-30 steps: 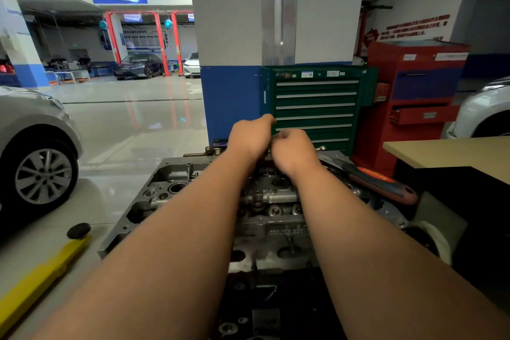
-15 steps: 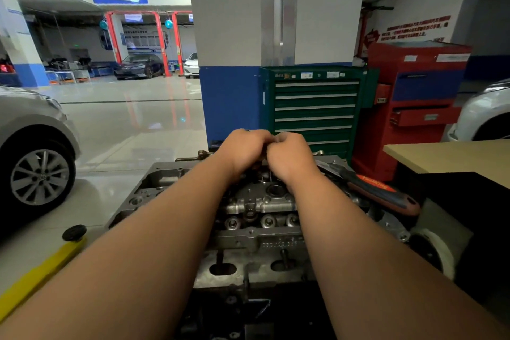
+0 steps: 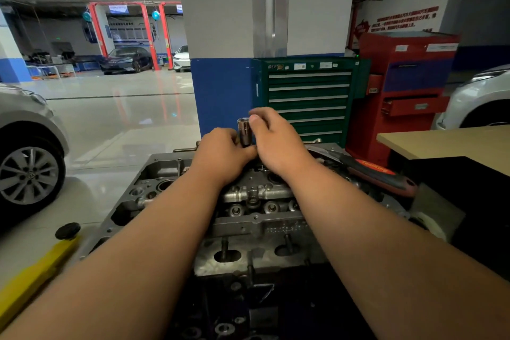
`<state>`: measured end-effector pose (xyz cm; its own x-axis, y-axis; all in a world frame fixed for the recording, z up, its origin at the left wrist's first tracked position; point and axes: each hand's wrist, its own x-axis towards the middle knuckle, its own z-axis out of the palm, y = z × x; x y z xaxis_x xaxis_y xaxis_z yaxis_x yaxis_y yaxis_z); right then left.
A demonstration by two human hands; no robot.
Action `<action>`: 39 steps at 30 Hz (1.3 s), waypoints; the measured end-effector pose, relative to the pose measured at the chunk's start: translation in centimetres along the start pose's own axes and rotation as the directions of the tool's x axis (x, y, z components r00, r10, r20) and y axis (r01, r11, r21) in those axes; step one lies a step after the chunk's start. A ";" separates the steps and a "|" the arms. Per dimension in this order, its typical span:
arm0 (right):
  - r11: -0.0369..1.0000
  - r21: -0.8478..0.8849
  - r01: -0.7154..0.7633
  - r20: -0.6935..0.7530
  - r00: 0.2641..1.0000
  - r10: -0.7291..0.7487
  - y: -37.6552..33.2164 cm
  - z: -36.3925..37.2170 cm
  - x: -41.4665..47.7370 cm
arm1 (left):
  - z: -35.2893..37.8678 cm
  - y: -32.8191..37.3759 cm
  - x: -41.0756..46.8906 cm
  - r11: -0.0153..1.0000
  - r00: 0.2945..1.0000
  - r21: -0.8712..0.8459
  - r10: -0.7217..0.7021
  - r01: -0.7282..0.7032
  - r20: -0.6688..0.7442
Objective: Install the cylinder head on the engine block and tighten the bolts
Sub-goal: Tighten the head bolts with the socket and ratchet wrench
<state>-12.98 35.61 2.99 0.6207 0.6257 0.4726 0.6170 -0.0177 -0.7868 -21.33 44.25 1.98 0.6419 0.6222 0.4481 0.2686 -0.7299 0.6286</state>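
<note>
A grey metal cylinder head [image 3: 256, 226] lies across the engine block [image 3: 248, 309] in front of me. A chrome deep socket [image 3: 244, 131] stands upright over the head's far side. My right hand [image 3: 278, 141] pinches the socket's top between thumb and fingers. My left hand [image 3: 223, 153] is closed around its lower end, and what the socket sits on is hidden under both hands. A wrench with a black and orange handle [image 3: 378, 174] lies on the head's right end.
A green tool cabinet [image 3: 309, 99] and a red tool cart [image 3: 405, 91] stand behind the engine by a blue and grey pillar [image 3: 220, 63]. A wooden tabletop [image 3: 452, 141] is at right. Parked cars flank both sides. A yellow bar [image 3: 36, 273] lies on the floor at left.
My right hand has lifted and opened its fingers upward, and the chrome socket now shows between the hands. My left hand stayed low on it. The view tilted slightly.
</note>
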 end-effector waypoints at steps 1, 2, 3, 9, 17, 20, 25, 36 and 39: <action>0.996 -0.059 0.071 0.027 0.997 -0.070 -0.4 0.0 0.0 | 0.0 0.0 0.0 1.000 1.000 0.006 0.017 -0.017 0.011; 0.980 -0.142 0.140 0.071 0.989 -0.131 -1.0 -0.2 0.2 | -0.1 0.0 0.0 0.999 0.999 0.014 0.031 -0.032 0.027; 0.949 -0.244 0.202 0.136 0.975 -0.173 -1.6 -0.5 0.6 | -0.2 -0.1 0.0 0.999 0.998 0.016 0.040 -0.041 0.041; 0.627 -0.683 0.375 0.428 0.901 -0.071 -6.0 -2.7 2.7 | -0.1 -0.6 0.2 0.998 0.998 -0.044 0.042 -0.040 0.054; 0.416 -0.862 0.290 0.321 0.947 0.003 -6.2 -1.7 2.4 | -0.3 -0.8 0.1 0.989 0.997 -0.138 0.066 -0.060 0.035; 0.486 -0.802 0.347 0.439 0.895 0.084 -6.8 -2.3 2.9 | -0.4 -1.1 0.2 0.980 0.998 -0.197 0.044 -0.034 0.047; 0.314 -0.916 0.251 0.273 0.962 0.026 -6.7 -2.2 2.7 | -0.3 -1.0 0.2 0.973 0.991 -0.230 0.055 -0.025 0.125; 0.290 -0.925 0.246 0.284 0.954 0.096 -7.4 -1.2 2.9 | -0.2 -1.0 0.3 0.989 0.984 -0.147 0.027 -0.001 0.175; 0.362 -0.893 0.267 0.329 0.937 0.121 -7.1 -1.3 2.9 | -0.2 -1.0 0.4 0.992 0.984 -0.124 0.041 -0.019 0.173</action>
<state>-14.97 36.57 10.46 0.4966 0.8404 0.2170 0.8212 -0.5359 0.1963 -21.52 45.30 1.62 0.7670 0.5334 0.3565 0.1653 -0.7012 0.6936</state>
